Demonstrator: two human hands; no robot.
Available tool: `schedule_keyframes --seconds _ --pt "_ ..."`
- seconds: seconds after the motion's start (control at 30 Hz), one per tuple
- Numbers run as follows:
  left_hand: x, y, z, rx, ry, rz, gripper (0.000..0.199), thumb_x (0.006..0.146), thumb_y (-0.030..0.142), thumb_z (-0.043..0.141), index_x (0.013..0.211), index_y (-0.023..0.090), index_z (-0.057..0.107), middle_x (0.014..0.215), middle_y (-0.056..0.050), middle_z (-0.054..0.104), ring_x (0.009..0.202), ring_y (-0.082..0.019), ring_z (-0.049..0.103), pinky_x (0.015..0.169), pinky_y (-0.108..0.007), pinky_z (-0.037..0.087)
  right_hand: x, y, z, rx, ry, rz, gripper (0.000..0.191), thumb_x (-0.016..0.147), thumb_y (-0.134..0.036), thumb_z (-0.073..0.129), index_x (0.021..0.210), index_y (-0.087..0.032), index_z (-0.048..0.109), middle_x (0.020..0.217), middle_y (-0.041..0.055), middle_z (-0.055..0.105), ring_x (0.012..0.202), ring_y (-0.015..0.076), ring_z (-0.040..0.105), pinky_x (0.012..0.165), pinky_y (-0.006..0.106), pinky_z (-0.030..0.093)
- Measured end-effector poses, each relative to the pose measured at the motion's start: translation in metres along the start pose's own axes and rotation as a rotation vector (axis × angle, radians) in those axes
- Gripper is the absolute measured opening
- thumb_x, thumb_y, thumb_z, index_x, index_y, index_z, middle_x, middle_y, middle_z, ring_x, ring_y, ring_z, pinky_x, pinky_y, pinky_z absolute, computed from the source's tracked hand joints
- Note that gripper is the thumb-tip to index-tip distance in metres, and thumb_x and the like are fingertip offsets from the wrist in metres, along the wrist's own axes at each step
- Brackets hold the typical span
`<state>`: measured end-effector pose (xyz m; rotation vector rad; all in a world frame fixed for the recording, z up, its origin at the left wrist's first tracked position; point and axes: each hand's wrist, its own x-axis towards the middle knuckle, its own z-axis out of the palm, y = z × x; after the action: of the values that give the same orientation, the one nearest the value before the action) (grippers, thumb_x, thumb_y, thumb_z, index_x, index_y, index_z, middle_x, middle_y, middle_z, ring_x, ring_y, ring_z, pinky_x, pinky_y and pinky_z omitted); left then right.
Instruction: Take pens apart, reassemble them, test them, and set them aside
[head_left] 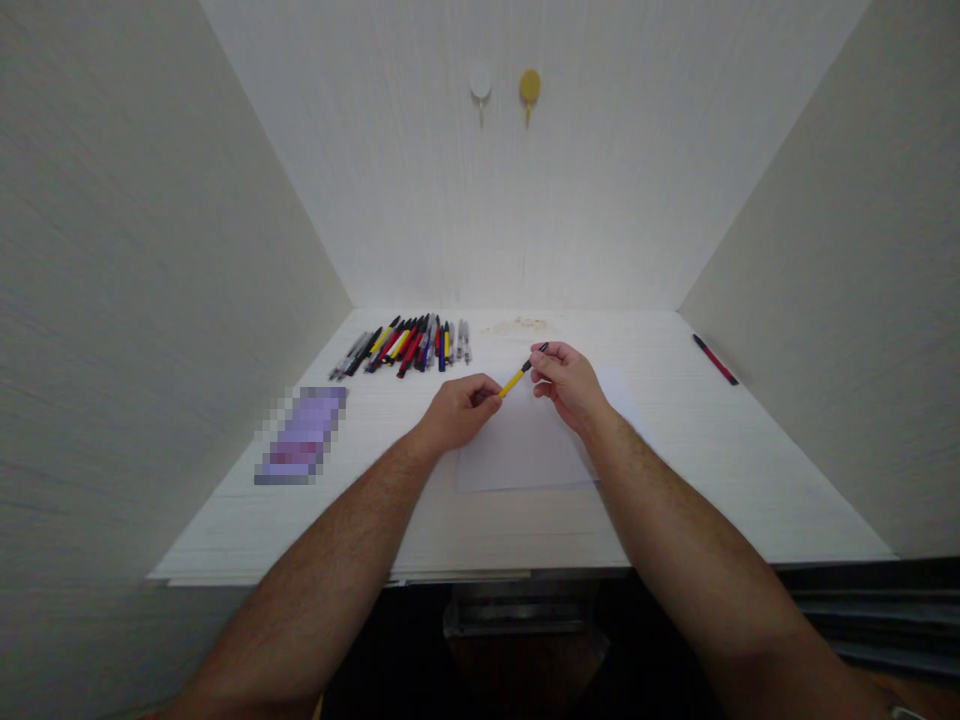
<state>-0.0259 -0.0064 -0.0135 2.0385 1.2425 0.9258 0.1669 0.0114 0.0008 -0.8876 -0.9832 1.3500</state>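
The left hand (461, 410) pinched the yellow end of a slim yellow-and-black plastic pen (513, 382), and the right hand (566, 380) had its fingers on the black end. The pen was tilted between them, over the flat white paper (525, 455). Holding both ends likely kept it steady while the fingers worked on it. The paper lay under the hands, maybe so it was easy to reach.

A messy row of red, black, yellow, blue and see-through pens (409, 345) sat at the far left of the white table (450, 535), perhaps to be out of the way. They overlapped, so I could count only more than ten. One red-and-black pen (716, 360) lay alone on the right. There was one blurry purple flat thing (311, 425). Two round hooks, one white (481, 83) and one yellow (530, 86), were on the wall.
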Motion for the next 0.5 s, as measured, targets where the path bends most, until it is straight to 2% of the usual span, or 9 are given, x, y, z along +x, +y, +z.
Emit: schedule_keyframes --seconds 0.07,0.17,0.37,0.5 --pt "-0.0004 0.0021 -0.0002 -0.011 0.008 -0.017 0.021 0.08 0.034 0.058 0.084 0.016 0.066 0.064 0.002 0.058 0.057 -0.009 0.047 0.052 -0.021 0.035 0.0002 0.0014 0.0012 -0.038 0.037 0.009 0.035 0.058 -0.039 0.082 0.075 -0.02 0.057 0.061 -0.0047 0.056 0.051 0.0081 0.049 0.042 0.02 0.04" --pt "-0.0009 0.0044 -0.0001 -0.033 0.013 -0.039 0.021 0.077 0.035 0.061 0.083 0.015 0.065 0.062 0.002 0.057 0.055 -0.009 0.046 0.051 -0.021 0.034 0.0005 0.0023 0.001 -0.055 0.056 0.001 0.036 0.057 -0.038 0.082 0.068 -0.02 0.053 0.054 -0.0051 0.054 0.049 0.0084 0.049 0.043 0.02 0.039" --pt "-0.0008 0.0058 -0.0004 -0.015 0.01 -0.067 0.02 0.076 0.034 0.061 0.083 0.016 0.067 0.062 0.002 0.059 0.056 -0.01 0.047 0.052 -0.021 0.035 0.0021 0.0034 -0.0031 -0.049 0.023 -0.008 0.029 0.058 -0.035 0.081 0.069 -0.018 0.06 0.061 -0.0024 0.058 0.055 0.0093 0.053 0.046 0.021 0.04" --pt "0.0 0.0044 -0.0008 -0.027 -0.004 -0.056 0.02 0.077 0.033 0.059 0.082 0.016 0.069 0.066 0.0 0.062 0.058 -0.01 0.05 0.054 -0.021 0.038 0.0021 0.0032 -0.0036 -0.048 0.005 -0.018 0.025 0.06 -0.032 0.078 0.077 -0.018 0.065 0.063 -0.0022 0.059 0.057 0.0093 0.053 0.047 0.021 0.041"
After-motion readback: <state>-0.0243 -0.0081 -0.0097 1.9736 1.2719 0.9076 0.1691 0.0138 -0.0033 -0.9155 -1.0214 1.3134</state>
